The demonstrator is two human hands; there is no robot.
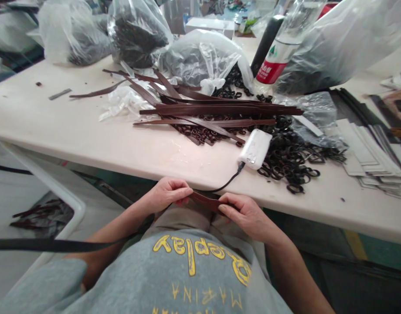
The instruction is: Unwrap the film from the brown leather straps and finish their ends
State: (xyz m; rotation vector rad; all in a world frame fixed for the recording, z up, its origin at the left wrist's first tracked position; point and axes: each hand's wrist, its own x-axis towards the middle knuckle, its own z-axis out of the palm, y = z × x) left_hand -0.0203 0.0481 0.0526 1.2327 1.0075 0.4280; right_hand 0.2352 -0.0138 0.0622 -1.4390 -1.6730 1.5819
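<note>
A dark brown leather strap (205, 202) is held over my lap, just below the table's front edge. My left hand (168, 194) pinches its left end, fingers closed. My right hand (244, 213) grips the strap's right part, thumb on top. More brown straps (216, 111) lie in a loose pile on the white table (89, 135), with small brown loops (203, 133) under them and a heap of black rings (288, 157) to the right.
A white power bank (255, 148) with a black cable lies near the table edge. Plastic bags of dark parts (138, 32), a clear bottle (280, 48) and grey card pieces (370, 152) stand further back and right. A white bin (56, 192) holds straps at left.
</note>
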